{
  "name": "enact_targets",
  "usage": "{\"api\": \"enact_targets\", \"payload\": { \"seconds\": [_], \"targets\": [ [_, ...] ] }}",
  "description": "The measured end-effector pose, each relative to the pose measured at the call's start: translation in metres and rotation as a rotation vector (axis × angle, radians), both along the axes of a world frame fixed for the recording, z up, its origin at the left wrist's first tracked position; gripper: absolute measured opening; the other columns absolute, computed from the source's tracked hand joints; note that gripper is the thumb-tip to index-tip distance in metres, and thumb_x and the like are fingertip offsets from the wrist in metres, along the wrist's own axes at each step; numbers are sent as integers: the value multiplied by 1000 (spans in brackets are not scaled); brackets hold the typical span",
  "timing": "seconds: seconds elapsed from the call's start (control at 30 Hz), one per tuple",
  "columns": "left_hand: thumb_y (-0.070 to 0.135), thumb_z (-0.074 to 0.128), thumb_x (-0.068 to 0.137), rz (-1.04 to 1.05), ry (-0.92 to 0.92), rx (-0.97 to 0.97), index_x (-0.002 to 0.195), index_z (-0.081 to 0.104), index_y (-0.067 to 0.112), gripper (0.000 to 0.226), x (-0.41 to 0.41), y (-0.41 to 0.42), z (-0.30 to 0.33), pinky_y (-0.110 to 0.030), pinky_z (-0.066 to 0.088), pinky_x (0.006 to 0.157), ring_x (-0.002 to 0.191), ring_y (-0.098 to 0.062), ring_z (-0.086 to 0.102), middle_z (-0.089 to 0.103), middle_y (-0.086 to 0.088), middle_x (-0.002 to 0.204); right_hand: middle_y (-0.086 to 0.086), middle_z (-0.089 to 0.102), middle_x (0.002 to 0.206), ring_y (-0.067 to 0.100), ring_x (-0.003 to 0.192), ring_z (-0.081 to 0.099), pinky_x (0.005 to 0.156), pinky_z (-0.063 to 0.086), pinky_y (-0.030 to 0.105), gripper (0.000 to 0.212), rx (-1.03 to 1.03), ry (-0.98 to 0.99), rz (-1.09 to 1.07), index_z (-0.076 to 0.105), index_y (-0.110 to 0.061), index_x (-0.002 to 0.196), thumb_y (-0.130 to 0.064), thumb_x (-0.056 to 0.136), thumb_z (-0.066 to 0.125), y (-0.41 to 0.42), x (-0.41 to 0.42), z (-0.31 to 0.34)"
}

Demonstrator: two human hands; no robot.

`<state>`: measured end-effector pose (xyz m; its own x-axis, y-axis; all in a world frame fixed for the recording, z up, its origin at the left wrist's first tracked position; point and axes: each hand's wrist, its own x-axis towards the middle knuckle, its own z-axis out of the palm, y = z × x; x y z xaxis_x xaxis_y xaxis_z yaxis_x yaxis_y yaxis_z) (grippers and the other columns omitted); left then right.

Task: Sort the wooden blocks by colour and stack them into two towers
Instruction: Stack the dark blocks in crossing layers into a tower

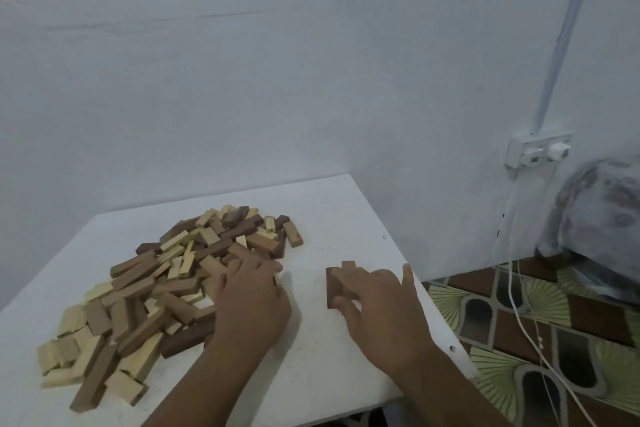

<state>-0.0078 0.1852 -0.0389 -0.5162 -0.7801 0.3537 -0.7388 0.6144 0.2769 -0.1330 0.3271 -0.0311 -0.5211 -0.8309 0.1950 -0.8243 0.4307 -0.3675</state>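
Here, the left hand [251,291] lay on the right edge of the block pile [166,274], fingers loosely spread over blocks, grip unclear. The right hand [379,305] pinched the few dark blocks [334,288] stacked apart on the white table [311,357].

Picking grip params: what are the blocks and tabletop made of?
Pile of blocks: wood, apparently unvarnished matte; pale ones show grain lines, the others are darker brown. Tabletop: smooth white board, perhaps painted or laminated; scuffed, with small holes near its right edge.

Block pile [166,274], left hand [252,298] reaching in
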Motion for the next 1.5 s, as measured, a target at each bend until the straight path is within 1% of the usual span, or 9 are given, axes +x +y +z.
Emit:
{"api": "enact_targets", "payload": {
  "seconds": [0.2,0.33,0.47,0.67,0.8,0.9,1.07,1.27,1.5],
  "targets": [
    [11,55,91,-228,56,23,104,72,29,28,-3,7,-6,-34,35,110,113,-8,56,65,15,113,-18,55,130,15,118,52,122,1,50,32,57,94,-28,53,-39,131,-40,104,37,-18,-1,-7],
    [14,67,76,-411,140,70,79,72,28,15,-16,-1,-7,-30,47,89,88,-5,61,67,15,88,-14,66,113,15,99,57,104,38,31,25,-36,77,-37,68,-37,116,-34,100,49,-26,-11,-11],
    [13,70,77,-531,203,144,77,75,26,13,-24,-6,3,-17,46,82,85,-1,60,69,14,85,-3,70,104,15,96,62,85,49,29,16,-99,-161,-78,77,-22,99,-21,88,65,-34,-15,-11],
    [14,68,81,-575,196,181,76,76,26,16,-30,-12,1,-22,49,79,81,-2,63,71,14,81,5,68,108,16,95,63,82,46,23,19,-89,-333,-165,73,-6,103,-12,85,68,-44,-16,-11],
    [1,66,74,-628,252,216,70,76,25,26,-34,-16,-2,-21,49,70,76,-5,64,71,13,73,-4,59,92,-1,74,55,63,39,3,17,-164,-374,-109,75,-6,101,-6,87,64,-43,-14,-8],
    [-1,65,70,-632,286,261,65,73,22,24,-38,-15,-1,-23,49,66,72,-7,62,69,11,68,4,57,95,16,90,60,60,33,14,23,63,-436,-99,71,-2,111,-4,91,60,-52,-22,-1],
    [1,67,72,-624,294,367,66,75,18,20,-42,-15,-4,-35,51,68,70,-13,64,70,4,68,15,70,105,27,100,64,82,43,25,20,-118,-351,-99,78,-8,99,0,86,65,-44,-22,-1],
    [7,70,75,-616,295,395,71,78,25,20,-44,-16,-1,-27,53,72,77,-4,66,73,13,73,5,57,104,10,92,44,63,31,16,27,140,-220,38,70,-14,120,-15,98,54,-54,-37,4],
    [8,68,74,-619,296,376,69,77,27,20,-48,-23,-4,-33,54,73,77,-8,66,72,11,73,13,65,123,18,99,58,83,38,24,25,141,-227,-17,71,-12,117,-14,97,57,-57,-33,7]
  ]
}}
